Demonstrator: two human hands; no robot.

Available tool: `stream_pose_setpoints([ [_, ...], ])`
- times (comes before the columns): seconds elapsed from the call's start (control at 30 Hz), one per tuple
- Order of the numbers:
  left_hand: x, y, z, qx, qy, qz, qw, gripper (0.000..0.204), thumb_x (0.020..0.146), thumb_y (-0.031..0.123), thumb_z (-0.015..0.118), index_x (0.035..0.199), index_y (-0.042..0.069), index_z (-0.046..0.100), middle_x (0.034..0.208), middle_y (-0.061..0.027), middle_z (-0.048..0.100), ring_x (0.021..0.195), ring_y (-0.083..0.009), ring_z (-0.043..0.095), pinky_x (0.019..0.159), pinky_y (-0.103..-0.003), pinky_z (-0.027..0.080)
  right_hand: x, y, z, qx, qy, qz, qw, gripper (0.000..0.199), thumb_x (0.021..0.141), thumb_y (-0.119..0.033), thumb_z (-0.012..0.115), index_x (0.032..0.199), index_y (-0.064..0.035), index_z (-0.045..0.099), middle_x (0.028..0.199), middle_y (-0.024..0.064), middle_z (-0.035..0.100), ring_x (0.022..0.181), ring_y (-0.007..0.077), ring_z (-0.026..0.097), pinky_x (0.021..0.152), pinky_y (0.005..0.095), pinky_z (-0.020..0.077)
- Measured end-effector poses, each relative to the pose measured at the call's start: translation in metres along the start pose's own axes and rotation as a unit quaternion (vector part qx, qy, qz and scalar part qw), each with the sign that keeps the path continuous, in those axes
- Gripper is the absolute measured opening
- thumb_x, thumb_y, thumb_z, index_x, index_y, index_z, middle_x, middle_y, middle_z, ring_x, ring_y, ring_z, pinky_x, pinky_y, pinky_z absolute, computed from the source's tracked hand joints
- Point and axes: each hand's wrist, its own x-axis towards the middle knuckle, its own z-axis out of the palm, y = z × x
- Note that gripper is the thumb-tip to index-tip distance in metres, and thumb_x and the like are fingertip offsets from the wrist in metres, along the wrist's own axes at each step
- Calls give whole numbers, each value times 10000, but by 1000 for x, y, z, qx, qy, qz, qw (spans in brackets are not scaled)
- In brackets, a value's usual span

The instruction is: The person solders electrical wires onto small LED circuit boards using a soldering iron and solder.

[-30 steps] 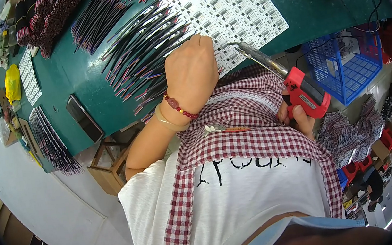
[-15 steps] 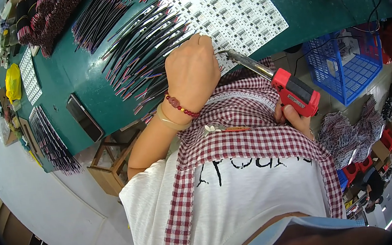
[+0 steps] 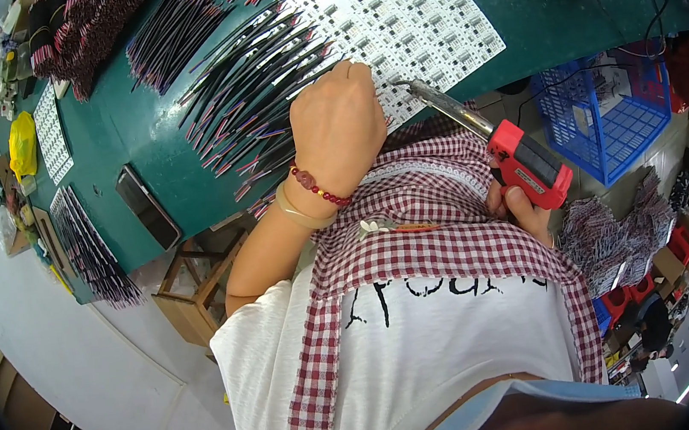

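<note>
- The left hand (image 3: 339, 123) is curled into a loose fist and rested on the white circuit panel (image 3: 415, 17), on the green worktop (image 3: 137, 137).
- A red-bodied soldering iron (image 3: 490, 139) is gripped in the right hand (image 3: 525, 210), its tip brought onto the panel's near edge, just right of the left hand.
- Black wire bundles (image 3: 253, 97) are laid left of the panel.
- A blue basket (image 3: 607, 114) is seen at the right.

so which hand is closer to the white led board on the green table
Left. The left hand rests on the near edge of the white board, fingers down on it. The right hand is back by the body, gripping the red soldering iron; only the iron's tip reaches the board.
</note>
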Motion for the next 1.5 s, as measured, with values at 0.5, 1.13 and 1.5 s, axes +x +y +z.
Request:
stream_pose_setpoints([
  [0.5,-1,2,-2,-10,-8,-8,1000,69,724,53,598,704,28,536,711,-125,571,630,-319,586,560,-397,469,3,3,3,26,-29,0,999,261,907,-185,572,1075,14,547,730,47,593,600,78,505,544,227,405],
  [1.13,-2,3,-1,-16,-18,-24,999,70,741,72,594,724,29,542,724,-127,572,653,-321,590,594,-405,473,4,12,5,-32,-12,-1,999,391,928,-239,522,1196,42,474,640,82,563,514,83,457,477,217,363],
  [1.5,-4,2,0,-15,-7,-22,1000,75,736,74,597,719,24,543,723,-130,577,647,-316,594,591,-401,477,1,-1,6,33,8,-6,999,369,913,-218,541,1185,29,513,698,57,586,553,66,487,522,206,404],
])
